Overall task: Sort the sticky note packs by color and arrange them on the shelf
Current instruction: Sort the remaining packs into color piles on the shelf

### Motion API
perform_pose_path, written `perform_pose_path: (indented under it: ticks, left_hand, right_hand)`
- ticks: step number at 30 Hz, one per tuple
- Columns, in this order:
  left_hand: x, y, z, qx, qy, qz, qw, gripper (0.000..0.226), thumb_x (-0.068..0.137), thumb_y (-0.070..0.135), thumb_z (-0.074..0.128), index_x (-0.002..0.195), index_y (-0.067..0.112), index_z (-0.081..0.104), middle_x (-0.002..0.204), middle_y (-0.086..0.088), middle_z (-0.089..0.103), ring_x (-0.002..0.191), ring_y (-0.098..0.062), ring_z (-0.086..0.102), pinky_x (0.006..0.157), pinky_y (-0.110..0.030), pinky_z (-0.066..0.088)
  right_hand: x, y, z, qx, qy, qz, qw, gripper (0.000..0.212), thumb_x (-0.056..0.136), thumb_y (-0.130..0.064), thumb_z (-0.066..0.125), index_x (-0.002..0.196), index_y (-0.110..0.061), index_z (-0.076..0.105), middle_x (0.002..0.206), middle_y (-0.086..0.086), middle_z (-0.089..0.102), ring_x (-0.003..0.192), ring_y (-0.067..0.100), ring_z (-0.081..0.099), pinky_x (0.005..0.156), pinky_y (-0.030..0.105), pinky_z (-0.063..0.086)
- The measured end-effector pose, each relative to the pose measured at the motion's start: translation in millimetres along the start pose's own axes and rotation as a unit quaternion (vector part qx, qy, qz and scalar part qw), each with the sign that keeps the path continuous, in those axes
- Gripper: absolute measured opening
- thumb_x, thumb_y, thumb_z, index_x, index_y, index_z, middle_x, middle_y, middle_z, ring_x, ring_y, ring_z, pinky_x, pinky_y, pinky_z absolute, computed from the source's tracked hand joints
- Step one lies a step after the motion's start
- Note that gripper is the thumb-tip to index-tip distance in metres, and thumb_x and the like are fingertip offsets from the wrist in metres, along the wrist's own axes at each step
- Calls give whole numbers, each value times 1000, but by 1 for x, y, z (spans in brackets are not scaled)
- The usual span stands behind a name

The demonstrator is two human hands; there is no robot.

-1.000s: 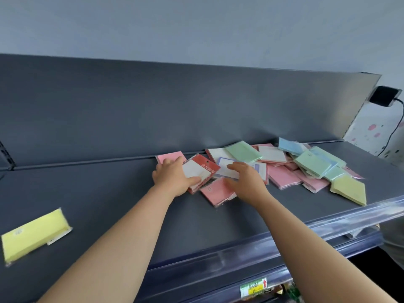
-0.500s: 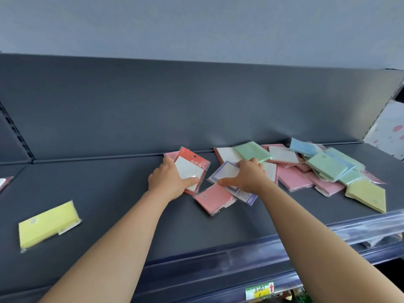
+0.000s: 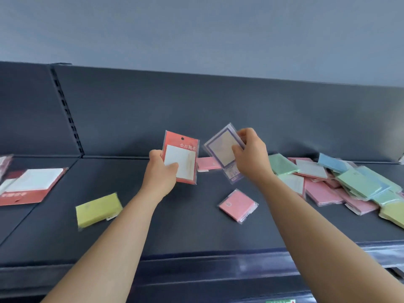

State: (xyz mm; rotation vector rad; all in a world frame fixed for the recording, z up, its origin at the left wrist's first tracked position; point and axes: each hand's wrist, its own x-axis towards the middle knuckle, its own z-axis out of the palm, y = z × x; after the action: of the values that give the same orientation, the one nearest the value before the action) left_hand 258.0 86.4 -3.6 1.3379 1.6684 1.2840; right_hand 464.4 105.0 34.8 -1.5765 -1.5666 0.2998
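Observation:
My left hand (image 3: 160, 171) grips a red-carded pack with a white pad (image 3: 182, 158), lifted upright above the dark shelf (image 3: 175, 232). My right hand (image 3: 249, 150) pinches a purple-bordered pack (image 3: 223, 149), held tilted in the air beside it. A pink pack (image 3: 238, 205) lies alone on the shelf below the hands. Another pink pack (image 3: 207, 163) lies by the back wall. A yellow pack (image 3: 98, 209) lies at the left. A heap of pink, green, blue and white packs (image 3: 341, 182) fills the right side.
A large red-carded pack with white pads (image 3: 30, 184) lies on the neighbouring shelf section at far left. A slotted upright (image 3: 67, 114) divides the grey back panel. A clear price rail (image 3: 240, 265) runs along the shelf's front edge.
Both hands have lifted their packs off the shelf, the left with the red-carded pack, the right with the purple-bordered one. The view has swung left, so the far-left section shows.

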Motion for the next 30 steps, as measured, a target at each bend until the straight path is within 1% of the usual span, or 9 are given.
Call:
perform_pose_path:
  ticks: [3,7,10,13,15,19,24,27,30]
  left_hand:
    - [-5,-2,-35,-53,32,-6,998,25,93,5,46,113,19,39,96,10,52,91,-19,61,75,-43,60]
    - [-8,-17,-91,-55,87,1,995,24,94,10,50,114,20,42,109,4,56,94,-22,65,53,-22,53]
    - [-7,-33,-136,-36,119,-1,992,23,95,12,53,115,21,45,112,4,57,93,-20,64,50,-18,49]
    - [-5,-52,-186,-8,137,-11,990,27,96,14,50,123,17,48,114,4,58,91,-20,63,53,-22,49]
    - [-3,-66,-218,12,138,-30,990,29,94,12,46,122,19,49,111,4,61,87,-19,63,62,-35,57]
    - [3,-86,-270,61,98,-56,992,28,85,10,45,110,22,51,107,4,61,94,-24,63,84,-50,56]
    - [24,-114,-307,123,70,-51,989,16,87,5,49,98,12,58,98,-4,66,89,-28,65,81,-50,56]
    - [34,-122,-314,177,73,-25,981,5,89,8,56,94,7,56,96,-4,65,85,-27,63,72,-39,53]
    - [40,-128,-314,220,87,2,972,19,89,16,66,105,9,56,98,0,56,87,-20,53,72,-32,43]
  right_hand:
    - [-5,-30,21,68,1,-16,998,29,90,-9,52,117,-16,54,106,-3,64,95,20,60,83,33,49]
    - [-15,-73,55,131,-34,-14,991,20,87,-13,62,105,-20,57,92,-8,64,85,15,63,74,29,50]
    - [-27,-105,88,173,-73,-3,982,19,86,-14,66,101,-21,58,92,-4,66,83,17,66,75,34,54]
    - [-41,-135,124,195,-106,20,975,16,87,-15,65,102,-19,59,95,-2,67,85,19,67,77,37,57]
    - [-51,-154,148,205,-129,43,969,13,89,-13,61,101,-17,60,95,-2,66,87,21,67,79,41,58]
    - [-69,-187,188,197,-166,86,963,22,93,-5,50,80,-22,58,85,-1,65,85,26,67,79,44,58]
    - [-87,-210,221,184,-160,120,962,18,92,-3,47,89,-12,62,86,5,66,79,26,64,67,36,52]
    - [-96,-214,232,181,-142,137,963,16,90,-4,48,98,-2,63,88,14,67,75,27,63,65,36,49]
    - [-102,-214,238,175,-131,148,964,16,90,-6,49,98,-4,63,96,16,68,87,34,68,66,34,49]
